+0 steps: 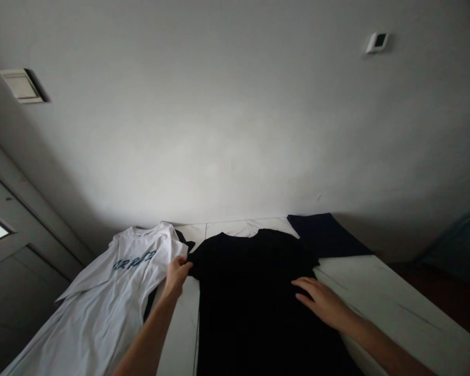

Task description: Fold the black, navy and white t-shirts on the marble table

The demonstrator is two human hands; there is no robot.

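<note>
A black T-shirt [254,292] lies spread out on a white marbled table, its neckline toward the wall. My left hand [177,272] pinches the edge of its left sleeve. Over the shirt's right side, below the other sleeve, is my right hand [321,302], fingers stretched out and thumb apart; whether it touches the cloth I cannot tell. To the left lies a white long-sleeved shirt [121,292] with dark lettering on the chest, close beside my left hand. Some dark cloth shows from under it.
A folded dark navy cloth [329,235] rests at the table's back right. The marbled table [407,308] reaches the grey wall [235,130]. A door [27,266] stands at left. On the wall are a switch plate [23,86] and a small white device [377,42].
</note>
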